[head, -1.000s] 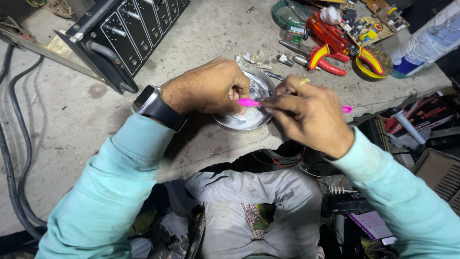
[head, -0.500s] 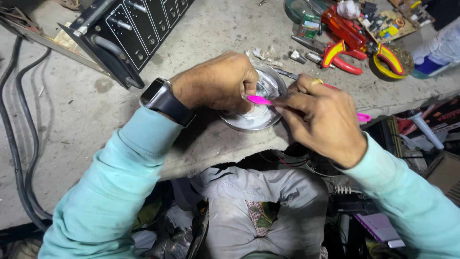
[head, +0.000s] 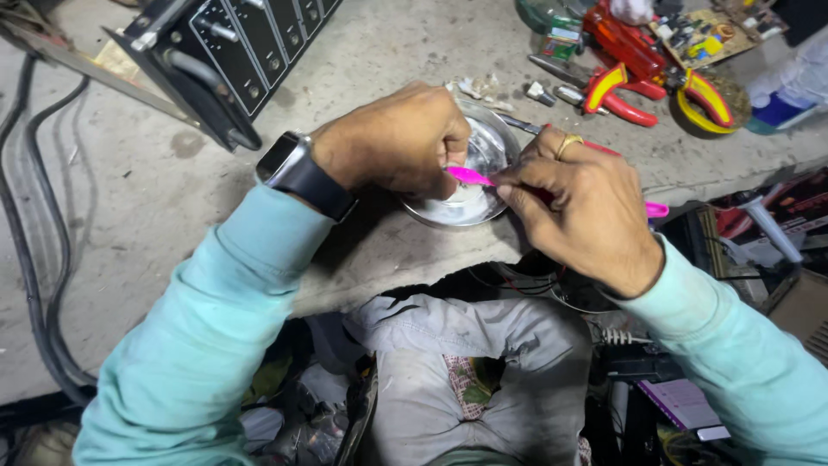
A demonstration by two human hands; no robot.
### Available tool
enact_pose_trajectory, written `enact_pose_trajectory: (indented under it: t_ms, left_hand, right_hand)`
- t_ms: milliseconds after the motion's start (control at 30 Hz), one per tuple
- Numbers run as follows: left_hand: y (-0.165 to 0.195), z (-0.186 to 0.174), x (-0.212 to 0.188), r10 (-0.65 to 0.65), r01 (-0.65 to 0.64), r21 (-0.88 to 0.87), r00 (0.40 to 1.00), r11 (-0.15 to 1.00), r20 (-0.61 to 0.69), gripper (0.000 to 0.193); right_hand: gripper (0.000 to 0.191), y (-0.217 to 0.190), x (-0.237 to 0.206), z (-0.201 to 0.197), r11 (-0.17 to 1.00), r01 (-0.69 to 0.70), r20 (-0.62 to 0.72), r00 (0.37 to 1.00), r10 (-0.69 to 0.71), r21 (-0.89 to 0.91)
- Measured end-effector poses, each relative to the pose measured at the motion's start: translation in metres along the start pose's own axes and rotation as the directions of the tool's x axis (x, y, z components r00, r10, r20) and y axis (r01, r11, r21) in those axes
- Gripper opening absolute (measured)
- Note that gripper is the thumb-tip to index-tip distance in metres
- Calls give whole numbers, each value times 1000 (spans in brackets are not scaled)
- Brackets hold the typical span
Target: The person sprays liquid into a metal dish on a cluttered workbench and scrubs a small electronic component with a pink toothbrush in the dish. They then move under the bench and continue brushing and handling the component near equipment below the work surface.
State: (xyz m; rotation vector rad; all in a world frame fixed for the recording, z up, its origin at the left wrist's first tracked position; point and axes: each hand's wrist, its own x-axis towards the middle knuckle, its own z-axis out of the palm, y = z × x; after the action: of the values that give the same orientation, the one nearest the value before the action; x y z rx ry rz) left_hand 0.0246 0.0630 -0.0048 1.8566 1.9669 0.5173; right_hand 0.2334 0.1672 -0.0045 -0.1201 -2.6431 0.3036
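Observation:
A small round metal dish (head: 493,147) sits on the concrete floor in front of me. My left hand (head: 392,142), with a dark watch on the wrist, is closed over the dish's left side and pinches something small that I cannot make out. My right hand (head: 586,211) grips a pink toothbrush (head: 470,176). Its head points left to the left fingertips, above the dish. The pink handle end sticks out behind the right hand.
A black panel box with knobs (head: 233,43) lies at the upper left, with dark cables (head: 34,276) along the left edge. Red and yellow pliers (head: 617,86), a yellow tape roll (head: 707,99) and small parts lie at the upper right. Clutter fills the lower right.
Both hands stay at the dish with the brush between them. The view has drifted, so the hands and dish sit slightly further right in frame.

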Motion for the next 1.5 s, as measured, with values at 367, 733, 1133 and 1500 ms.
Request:
enact_pose_trajectory:
  t_ms: [367, 733, 1133, 1500]
  left_hand:
    - [-4, 3, -3, 100, -102, -25, 993, 994, -64, 15]
    - [8, -7, -10, -42, 43, -44, 999, 998, 17, 19]
    - [1, -1, -4, 84, -82, 35, 996, 996, -38, 19]
    - [0, -15, -29, 164, -169, -36, 980, 985, -114, 16]
  right_hand:
    - [11, -11, 0, 3, 996, -14, -7, 1000, 14, -89]
    - [13, -19, 7, -6, 998, 4, 65, 998, 0, -63]
    - [12, -19, 8, 5, 994, 10, -32, 999, -14, -104]
    - [18, 10, 2, -27, 980, -44, -69, 997, 31, -194]
